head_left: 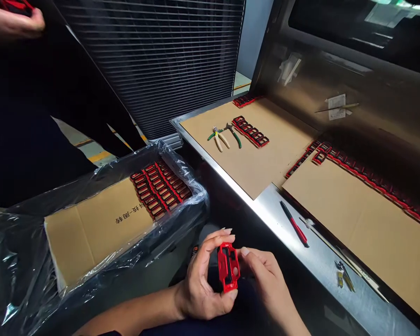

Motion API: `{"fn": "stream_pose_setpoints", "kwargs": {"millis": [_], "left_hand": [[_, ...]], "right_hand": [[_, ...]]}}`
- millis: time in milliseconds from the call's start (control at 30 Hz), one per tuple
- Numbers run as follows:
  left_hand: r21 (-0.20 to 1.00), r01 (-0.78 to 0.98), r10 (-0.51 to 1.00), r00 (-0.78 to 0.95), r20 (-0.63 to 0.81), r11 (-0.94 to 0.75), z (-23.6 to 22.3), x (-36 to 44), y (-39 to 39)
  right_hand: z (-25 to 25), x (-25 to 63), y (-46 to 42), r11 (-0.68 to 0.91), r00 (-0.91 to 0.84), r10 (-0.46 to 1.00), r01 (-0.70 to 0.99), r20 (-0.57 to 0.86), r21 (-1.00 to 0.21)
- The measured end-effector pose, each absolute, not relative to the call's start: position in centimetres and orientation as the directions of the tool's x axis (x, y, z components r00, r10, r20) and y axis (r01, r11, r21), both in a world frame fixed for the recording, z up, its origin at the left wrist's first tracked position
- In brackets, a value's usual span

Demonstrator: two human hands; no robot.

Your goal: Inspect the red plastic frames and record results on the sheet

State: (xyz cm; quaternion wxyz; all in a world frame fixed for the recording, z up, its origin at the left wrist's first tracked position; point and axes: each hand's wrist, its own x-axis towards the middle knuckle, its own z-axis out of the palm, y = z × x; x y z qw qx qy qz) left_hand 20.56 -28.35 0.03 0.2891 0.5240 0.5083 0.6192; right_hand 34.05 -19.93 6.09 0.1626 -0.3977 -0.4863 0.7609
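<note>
My left hand point(203, 280) grips a small red plastic frame point(228, 267) with a black insert, fingers at its top end and thumb at the bottom. The frame is upright, turned so that its slot and openings face me. Close against its right edge is my right hand point(266, 275), closed, with thumb and forefinger together. Its fingertips are partly behind the frame, and I cannot make out what they pinch. Left of my hands, a bin lined with clear plastic point(24, 247) contains cardboard point(101, 233) and rows of similar red and black frames point(161, 189).
Cardboard sheets point(283, 126) cover the metal bench, carrying rows of frames point(250, 132). Two pairs of pliers point(219, 139), a red and black pen point(294, 224), a thin rod point(346, 259) and small nippers point(343, 276) lie there. A person's hand point(17, 21) holds another frame, upper left.
</note>
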Motion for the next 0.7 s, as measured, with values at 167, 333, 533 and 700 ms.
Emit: {"fn": "stream_pose_setpoints", "kwargs": {"millis": [167, 333, 533, 700], "left_hand": [[0.930, 0.184, 0.904, -0.237, 0.357, -0.319, -0.2, 20.5, -28.4], [0.958, 0.015, 0.929, -0.239, 0.281, -0.286, -0.8, 20.9, -28.5], [0.935, -0.193, 0.947, -0.178, 0.266, -0.299, -0.9, 21.2, -28.6], [0.941, -0.156, 0.947, -0.158, 0.278, -0.302, -1.0, 21.3, -28.9]], "right_hand": [[6.1, 34.3, -20.2, -0.503, -0.624, 0.632, 0.120, -0.460, -0.856], [6.3, 34.5, -20.2, -0.508, -0.598, 0.645, 0.131, -0.476, -0.852], [6.5, 34.8, -20.6, -0.504, -0.579, 0.654, 0.147, -0.487, -0.851], [7.0, 34.8, -20.8, -0.486, -0.551, 0.670, 0.181, -0.498, -0.855]]}}
